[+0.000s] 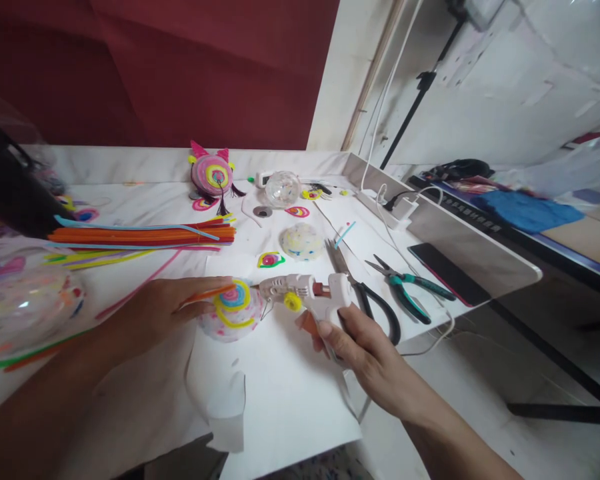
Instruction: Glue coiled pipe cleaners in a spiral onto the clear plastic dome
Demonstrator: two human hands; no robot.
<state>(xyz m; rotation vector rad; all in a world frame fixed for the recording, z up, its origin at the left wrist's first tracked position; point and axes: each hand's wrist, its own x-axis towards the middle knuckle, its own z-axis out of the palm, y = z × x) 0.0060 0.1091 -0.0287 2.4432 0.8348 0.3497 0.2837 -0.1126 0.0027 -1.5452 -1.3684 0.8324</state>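
Observation:
My right hand (357, 347) is wrapped around the handle of a white hot glue gun (305, 288), whose nozzle points left at a decorated ball. This ball (230, 327) rests on white paper, speckled pink, with curled yellow, blue and pink pipe cleaner on its top. An orange pipe cleaner (207, 294) is pinched between the fingers of my left hand (173, 300), its end lying against the coiled pattern. Just in front of the gun is a small yellow coil (293, 301). Whether the nozzle touches the ball I cannot tell.
A bundle of pipe cleaners (145, 235) lies at left, near a clear ball (27, 310). Scissors (363, 287), green-handled pliers (410, 287) and a phone (447, 270) lie at right. A finished pink ball (213, 175) and a speckled dome (301, 241) stand farther back.

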